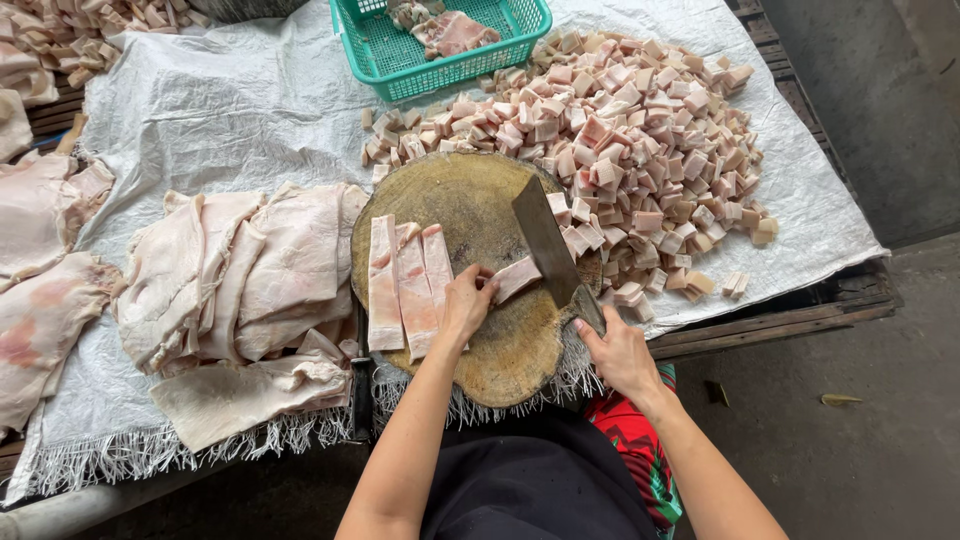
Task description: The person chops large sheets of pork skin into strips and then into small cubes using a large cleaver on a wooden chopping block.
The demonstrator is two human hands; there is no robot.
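A round wooden chopping block (500,345) sits at the table's near edge. On it lie three long strips of pork (408,285) side by side. My left hand (466,303) presses down on a short pork strip (517,277) at the block's middle. My right hand (617,352) grips the handle of a broad cleaver (546,243), whose blade rests against the right end of that strip.
A large heap of cut pork cubes (620,140) covers the white sheet (220,100) right of the block. Uncut pork slabs (235,290) pile up on the left. A green plastic basket (440,45) with meat stands at the back. Concrete floor lies to the right.
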